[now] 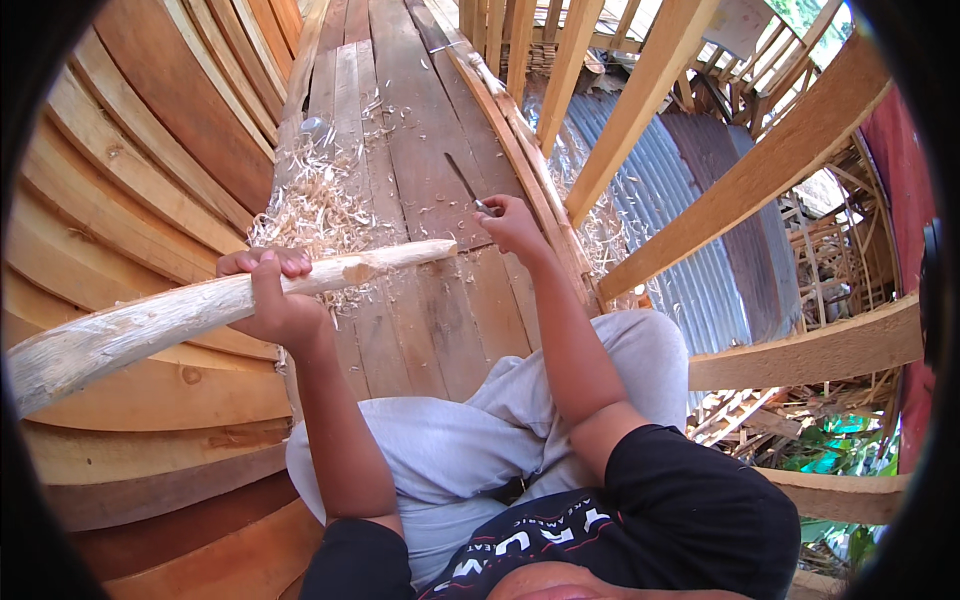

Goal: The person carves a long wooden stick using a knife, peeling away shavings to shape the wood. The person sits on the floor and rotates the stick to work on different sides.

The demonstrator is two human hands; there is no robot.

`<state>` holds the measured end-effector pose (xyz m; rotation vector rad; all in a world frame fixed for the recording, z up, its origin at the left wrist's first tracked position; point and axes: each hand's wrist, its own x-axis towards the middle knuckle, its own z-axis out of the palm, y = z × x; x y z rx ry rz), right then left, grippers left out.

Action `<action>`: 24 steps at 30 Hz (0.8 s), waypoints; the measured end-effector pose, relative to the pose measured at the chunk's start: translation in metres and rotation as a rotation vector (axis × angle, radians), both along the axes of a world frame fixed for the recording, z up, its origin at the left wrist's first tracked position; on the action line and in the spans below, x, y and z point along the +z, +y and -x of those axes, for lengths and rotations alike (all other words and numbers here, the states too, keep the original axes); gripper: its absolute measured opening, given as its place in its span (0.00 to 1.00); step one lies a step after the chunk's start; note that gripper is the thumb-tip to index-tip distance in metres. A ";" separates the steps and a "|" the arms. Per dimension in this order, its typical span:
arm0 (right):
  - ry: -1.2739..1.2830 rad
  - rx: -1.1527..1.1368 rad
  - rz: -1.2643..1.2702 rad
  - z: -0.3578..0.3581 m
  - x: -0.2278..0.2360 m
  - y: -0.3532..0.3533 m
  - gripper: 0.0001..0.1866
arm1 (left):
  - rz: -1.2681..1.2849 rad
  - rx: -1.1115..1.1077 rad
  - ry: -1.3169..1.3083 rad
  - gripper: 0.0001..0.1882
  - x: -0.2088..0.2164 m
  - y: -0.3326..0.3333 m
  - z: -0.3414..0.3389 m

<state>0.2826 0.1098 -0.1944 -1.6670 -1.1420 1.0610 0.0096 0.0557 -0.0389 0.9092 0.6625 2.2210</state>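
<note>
The person is sitting on a plank floor (pixel 420 150) of weathered boards, with curved wooden hull planking (pixel 130 180) rising at their left and slanted timber beams (pixel 760 170) crossing at their right. The left hand (pixel 270 295) is wrapping fully around a long, pale, roughly stripped wooden pole (pixel 150 325), fingers curling over the top and thumb under it. The pole's long axis is running from the lower left of the view, where its thick end is lying out over the hull planking, up and to the right, where its narrower, freshly cut tip is pointing across the boards and ending just short of the right hand. The right hand (pixel 512 225) is reaching forward with the arm extended and is closing around the handle of a long dark blade (pixel 462 180) that is lying on the boards, its length pointing away from the person. So the blade is sitting just beyond and slightly right of the pole's tip, nearer the right hand, while the left hand alone is carrying the pole. A heap of pale wood shavings (pixel 315 205) is lying on the floor just behind the pole, and corrugated metal sheeting (pixel 690 230) is showing below the beams.
</note>
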 end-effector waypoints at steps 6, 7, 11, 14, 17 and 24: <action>0.016 0.300 0.325 0.019 -0.018 -0.004 0.11 | 0.001 -0.003 -0.004 0.09 -0.001 0.001 0.002; -0.012 0.301 0.336 0.021 -0.024 -0.006 0.08 | -0.013 -0.008 0.006 0.09 -0.003 0.002 0.003; -0.048 0.228 0.350 0.027 -0.041 -0.008 0.09 | -0.023 -0.010 0.010 0.09 -0.002 0.002 0.004; -0.204 0.174 0.312 0.026 -0.055 -0.001 0.11 | -0.026 -0.029 -0.007 0.10 -0.002 0.002 0.005; -0.351 -0.012 0.074 0.017 -0.080 0.005 0.12 | -0.030 -0.041 -0.009 0.10 -0.002 0.002 0.003; -0.237 -0.062 0.175 0.020 -0.086 0.010 0.13 | -0.020 -0.025 0.012 0.09 -0.002 0.001 0.006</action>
